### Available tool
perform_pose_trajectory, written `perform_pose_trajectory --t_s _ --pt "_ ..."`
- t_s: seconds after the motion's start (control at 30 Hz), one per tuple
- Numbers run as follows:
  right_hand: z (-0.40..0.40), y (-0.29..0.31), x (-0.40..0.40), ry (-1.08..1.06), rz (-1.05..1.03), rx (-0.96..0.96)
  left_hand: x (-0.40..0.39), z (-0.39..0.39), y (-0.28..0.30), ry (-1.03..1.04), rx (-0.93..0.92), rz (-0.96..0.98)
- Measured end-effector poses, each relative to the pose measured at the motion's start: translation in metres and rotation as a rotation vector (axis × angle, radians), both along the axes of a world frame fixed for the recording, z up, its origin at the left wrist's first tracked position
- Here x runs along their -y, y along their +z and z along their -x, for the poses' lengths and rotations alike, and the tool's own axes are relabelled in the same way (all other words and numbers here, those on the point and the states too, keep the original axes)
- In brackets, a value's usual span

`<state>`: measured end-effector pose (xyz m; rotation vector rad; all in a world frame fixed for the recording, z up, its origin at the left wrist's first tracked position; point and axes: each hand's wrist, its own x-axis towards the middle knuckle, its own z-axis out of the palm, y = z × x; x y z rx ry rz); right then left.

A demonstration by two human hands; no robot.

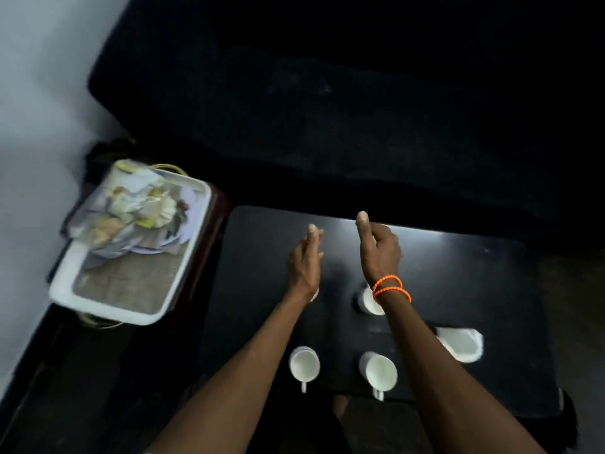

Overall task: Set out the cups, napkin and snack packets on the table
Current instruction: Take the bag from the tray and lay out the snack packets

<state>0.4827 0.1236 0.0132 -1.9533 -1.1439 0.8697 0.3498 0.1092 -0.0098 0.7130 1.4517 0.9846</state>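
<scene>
Near you, two white cups (pixel 304 363) and (pixel 379 371) stand at the table's close edge, handles toward you. Both hands are empty: your left hand (pixel 304 260) hovers loose-fingered, your right hand (pixel 379 250) with the orange bracelet (pixel 391 288) has its fingers slack, gripping nothing. Under your wrists sit two more cups, one (pixel 370 301) half hidden, the other barely showing at the left wrist. To the right, the white napkin (pixel 463 344) lies flat on the black table (pixel 474 283). Cups and napkin look placed, so snacks come next. Off to your left, the snack packets (pixel 131 211) are heaped on the white tray (pixel 98 309), well apart from the table. Reach left, pinch one packet clear of the pile.
</scene>
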Motion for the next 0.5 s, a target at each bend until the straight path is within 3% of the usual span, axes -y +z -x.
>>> perform_pose_trajectory --t_s 0.3,0.43,0.5 --pt "0.221 -0.036 -0.049 0.345 -0.058 -0.177 -0.016 0.204 -0.016 0.397 -0.044 -0.017" --pt "0.305 -0.048 -0.055 0.501 -0.016 -0.196 -0.007 0.279 -0.024 0.510 -0.173 -0.033" --pt "0.339 -0.052 -0.057 0.609 -0.010 -0.178 -0.003 0.309 -0.026 0.536 -0.379 -0.065"
